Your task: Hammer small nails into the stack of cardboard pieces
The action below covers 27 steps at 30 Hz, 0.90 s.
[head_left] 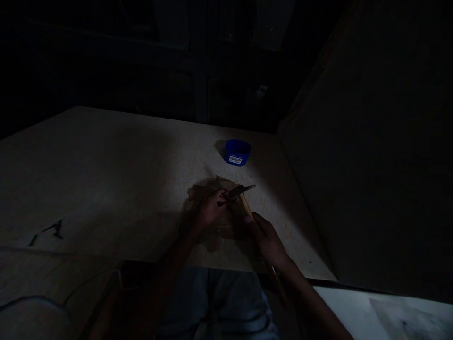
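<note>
My right hand (267, 236) is closed round the wooden handle of a hammer (245, 205), whose long end runs back under my forearm. The hammer's dark, narrow metal head lies across the front of my left hand (212, 206). The left fingers are bent together over a brownish pad (221, 221); a small dark piece shows at their tips, too dim to name. Whether the hammer head touches that piece, I cannot tell. The pad lies on the pale table under both hands, and its edges look wrapped in something shiny and brown.
A blue open plastic tub (235, 159) with a white label stands beyond my hands. Dark scraps (53, 229) lie on the table (106, 179) at the left. A tall dark panel (371, 165) walls off the right side. A cable (31, 298) curves at lower left. The light is very dim.
</note>
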Motion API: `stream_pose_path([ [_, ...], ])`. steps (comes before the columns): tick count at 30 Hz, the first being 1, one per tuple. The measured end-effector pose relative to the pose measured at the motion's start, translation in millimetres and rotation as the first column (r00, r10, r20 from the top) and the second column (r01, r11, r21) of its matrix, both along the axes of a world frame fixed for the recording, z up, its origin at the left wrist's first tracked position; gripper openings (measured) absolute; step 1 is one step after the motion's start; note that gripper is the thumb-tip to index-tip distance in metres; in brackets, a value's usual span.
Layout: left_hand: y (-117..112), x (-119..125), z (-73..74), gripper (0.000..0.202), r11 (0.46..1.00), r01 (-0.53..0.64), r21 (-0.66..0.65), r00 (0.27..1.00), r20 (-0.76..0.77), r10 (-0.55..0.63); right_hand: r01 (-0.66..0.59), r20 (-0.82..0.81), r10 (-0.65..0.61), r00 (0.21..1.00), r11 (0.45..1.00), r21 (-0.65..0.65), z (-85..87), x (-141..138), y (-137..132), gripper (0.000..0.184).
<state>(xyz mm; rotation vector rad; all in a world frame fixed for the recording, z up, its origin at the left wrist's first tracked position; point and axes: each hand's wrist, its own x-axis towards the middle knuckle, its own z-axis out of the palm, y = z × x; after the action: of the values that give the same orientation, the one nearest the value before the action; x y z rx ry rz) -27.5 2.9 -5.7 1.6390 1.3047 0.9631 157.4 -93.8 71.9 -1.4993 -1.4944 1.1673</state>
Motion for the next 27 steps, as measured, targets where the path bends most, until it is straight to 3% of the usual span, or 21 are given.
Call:
stream_pose_path([
  [8,1,-1,-1.4,0.043,1.0,-0.008,0.006,0.999,-0.031,0.008,-0.066,0.023,0.067,0.997,0.998,-0.02,-4.5,-3,9,0.043],
  [16,2,1,1.2,0.037,0.999,0.021,0.034,0.999,0.04,-0.022,0.082,-0.154,-0.085,0.984,0.996,-0.024,6.0,-3,-1,0.046],
  [21,3,0,-0.5,0.039,1.0,0.024,0.007,0.996,0.091,-0.025,0.21,-0.23,-0.219,0.948,0.976,-0.064,-8.6,-9,1,0.048],
  [27,6,1,-3.8,0.052,0.998,0.05,-0.027,0.987,0.155,-0.045,0.241,-0.289,-0.26,0.921,0.965,-0.1,-30.3,-15,4,0.044],
])
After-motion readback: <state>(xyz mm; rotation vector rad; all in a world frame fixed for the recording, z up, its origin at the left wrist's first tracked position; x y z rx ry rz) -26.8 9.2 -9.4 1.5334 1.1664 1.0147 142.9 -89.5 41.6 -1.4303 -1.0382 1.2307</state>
